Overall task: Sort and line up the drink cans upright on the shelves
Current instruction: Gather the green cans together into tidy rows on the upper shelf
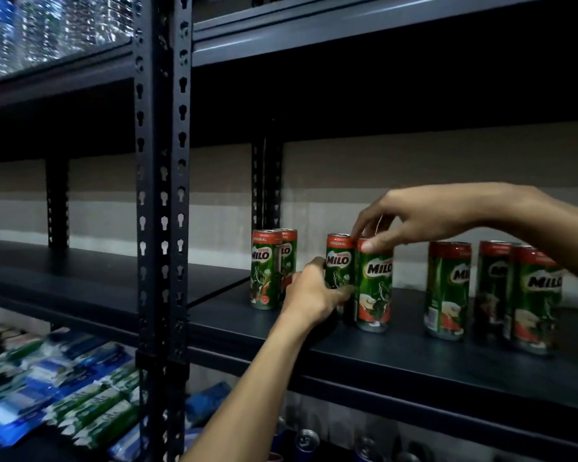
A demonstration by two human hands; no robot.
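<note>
Seven green-and-red Milo cans (447,288) are standing upright on the dark metal shelf (414,358), falling into three groups. At the far left, a pair of cans (266,271) is sitting one behind the other, just in front of the rear post (267,181). In the middle, two cans are standing side by side and touching: the rear can (339,261), set further back and to the left, and the front can (374,288), nearer the shelf edge. The left hand (314,295) is reaching up from below and wrapping its fingers round the lower body of the rear can, clamped on it. The right hand (424,218) is coming in from the right above the cans. Its thumb and fingers are pinching the top rim of the front can. I cannot tell whether its forefinger is also touching the rear can's rim. Well to the right, three more cans (534,298) are standing close together, apart from the middle two. A slotted front upright (162,195) is dividing the shelving into two bays. On the lower level at the left, blue and green packets (64,388) are lying in a heap, and silver can tops (309,441) are showing beneath the shelf. At the top left, plastic-wrapped bottles (30,28) are glinting, too blurred to make out further
</note>
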